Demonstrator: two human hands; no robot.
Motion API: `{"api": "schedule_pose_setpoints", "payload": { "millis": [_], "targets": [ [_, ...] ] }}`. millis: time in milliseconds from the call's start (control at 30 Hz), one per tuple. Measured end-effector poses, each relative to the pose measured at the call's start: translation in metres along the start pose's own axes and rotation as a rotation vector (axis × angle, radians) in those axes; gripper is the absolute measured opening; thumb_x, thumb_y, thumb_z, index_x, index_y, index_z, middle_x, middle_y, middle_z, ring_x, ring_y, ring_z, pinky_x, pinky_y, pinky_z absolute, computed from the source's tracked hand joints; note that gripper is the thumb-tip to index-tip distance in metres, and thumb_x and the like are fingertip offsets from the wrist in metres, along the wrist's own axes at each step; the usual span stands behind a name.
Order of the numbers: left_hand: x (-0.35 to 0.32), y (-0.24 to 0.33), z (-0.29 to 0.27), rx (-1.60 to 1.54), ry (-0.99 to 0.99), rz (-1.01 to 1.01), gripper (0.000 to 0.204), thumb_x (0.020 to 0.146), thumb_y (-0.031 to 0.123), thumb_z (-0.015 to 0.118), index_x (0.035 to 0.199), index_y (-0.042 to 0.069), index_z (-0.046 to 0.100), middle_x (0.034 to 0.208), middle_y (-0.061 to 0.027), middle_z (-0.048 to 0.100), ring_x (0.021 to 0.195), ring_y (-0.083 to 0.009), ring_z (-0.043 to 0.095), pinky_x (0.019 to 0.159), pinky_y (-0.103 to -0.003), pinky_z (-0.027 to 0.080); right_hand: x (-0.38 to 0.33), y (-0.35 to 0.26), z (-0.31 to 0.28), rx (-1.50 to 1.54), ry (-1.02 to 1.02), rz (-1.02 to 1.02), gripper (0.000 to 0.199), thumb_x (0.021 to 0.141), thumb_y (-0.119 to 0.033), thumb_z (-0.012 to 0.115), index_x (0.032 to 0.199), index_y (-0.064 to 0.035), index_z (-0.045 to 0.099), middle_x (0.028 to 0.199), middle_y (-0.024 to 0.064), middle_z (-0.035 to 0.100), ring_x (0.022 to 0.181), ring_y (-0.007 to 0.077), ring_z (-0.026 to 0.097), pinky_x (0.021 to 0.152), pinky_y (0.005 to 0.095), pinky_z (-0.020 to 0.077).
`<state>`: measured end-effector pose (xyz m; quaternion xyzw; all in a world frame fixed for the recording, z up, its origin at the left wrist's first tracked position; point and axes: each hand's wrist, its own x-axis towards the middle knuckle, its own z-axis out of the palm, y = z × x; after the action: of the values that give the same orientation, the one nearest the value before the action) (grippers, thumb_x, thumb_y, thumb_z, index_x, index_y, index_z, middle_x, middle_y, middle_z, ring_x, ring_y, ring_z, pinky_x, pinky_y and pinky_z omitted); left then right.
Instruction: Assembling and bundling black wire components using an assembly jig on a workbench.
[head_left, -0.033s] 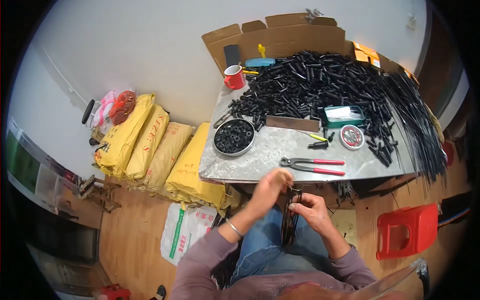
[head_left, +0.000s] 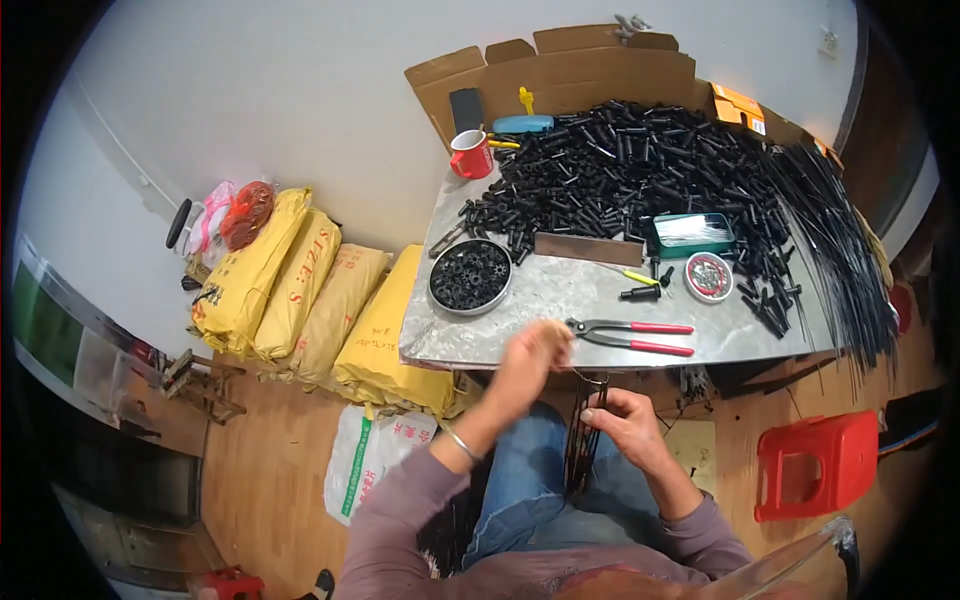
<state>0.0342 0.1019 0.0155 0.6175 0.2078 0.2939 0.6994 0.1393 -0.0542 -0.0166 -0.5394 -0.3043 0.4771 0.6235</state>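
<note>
My right hand [head_left: 628, 424] grips a bundle of thin dark rods [head_left: 579, 440], upright over my lap below the table's front edge. A thin curved wire [head_left: 590, 379] shows at the bundle's top. My left hand [head_left: 533, 358] is raised just up and left of it, by the table edge, blurred by motion. Its fingers are curled together, and whatever they pinch is too smeared to make out. Nearest to it on the table lie pincers [head_left: 640, 336] with red handles. A round tin [head_left: 431, 285] of black notched rings [head_left: 470, 275] stands farther left.
Black tubular parts [head_left: 620, 150] are heaped on the grey table [head_left: 540, 330]. Long thin black rods [head_left: 845, 250] overhang its right end. A green tray [head_left: 692, 249], a small round tub [head_left: 708, 293] and a red mug [head_left: 471, 160] stand there. Yellow sacks [head_left: 285, 285] lie left; a red stool [head_left: 818, 465] stands right.
My left hand has moved up and left, away from the top of the bundle. My right hand keeps its grip in nearly the same place. The view has shifted slightly.
</note>
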Motion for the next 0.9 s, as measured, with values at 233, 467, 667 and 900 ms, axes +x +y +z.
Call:
{"api": "schedule_pose_setpoints", "payload": {
  "millis": [233,467,667,900],
  "targets": [
    [0.133,0.035,-0.135,0.734,0.432,0.163,0.021,0.088,0.021,0.062,0.088,0.000,0.066,0.069,0.0008,0.059,0.061,-0.0067,0.052,0.057,-0.022,0.042,0.019,-0.001,-0.010,0.052,-0.102,0.148,0.008,0.082,-0.006,0.067,0.087,0.0002,0.066,0.074,0.0011,0.063,0.065,0.0070,0.056,0.059,0.0226,0.0448],
    [0.112,0.014,-0.153,1.116,0.282,0.233,0.018,0.078,0.011,0.070,0.091,0.000,0.068,0.087,-0.0136,0.065,0.083,-0.0247,0.064,0.075,-0.033,0.050,0.043,0.015,-0.012,0.050,-0.115,0.048,0.010,0.080,-0.010,0.069,0.085,-0.0015,0.068,0.068,-0.0009,0.062,0.053,0.0046,0.052,0.048,0.0210,0.0406],
    [0.114,0.008,-0.152,1.387,0.287,0.256,0.022,0.076,0.017,0.070,0.094,0.005,0.068,0.089,-0.0139,0.057,0.088,-0.0312,0.057,0.077,-0.039,0.046,0.042,0.012,-0.002,-0.008,-0.175,0.108,0.009,0.081,-0.009,0.070,0.085,-0.0013,0.067,0.070,-0.0016,0.063,0.058,0.0042,0.053,0.050,0.0203,0.0409],
    [0.100,0.012,-0.150,1.270,0.357,0.437,0.018,0.074,0.013,0.071,0.086,0.004,0.060,0.082,-0.0123,0.060,0.079,-0.0310,0.059,0.071,-0.038,0.047,0.027,0.011,0.004,0.043,-0.163,0.135,0.011,0.082,-0.011,0.070,0.087,-0.0018,0.067,0.071,-0.0028,0.062,0.062,0.0030,0.054,0.054,0.0195,0.0425]
  ]
}}
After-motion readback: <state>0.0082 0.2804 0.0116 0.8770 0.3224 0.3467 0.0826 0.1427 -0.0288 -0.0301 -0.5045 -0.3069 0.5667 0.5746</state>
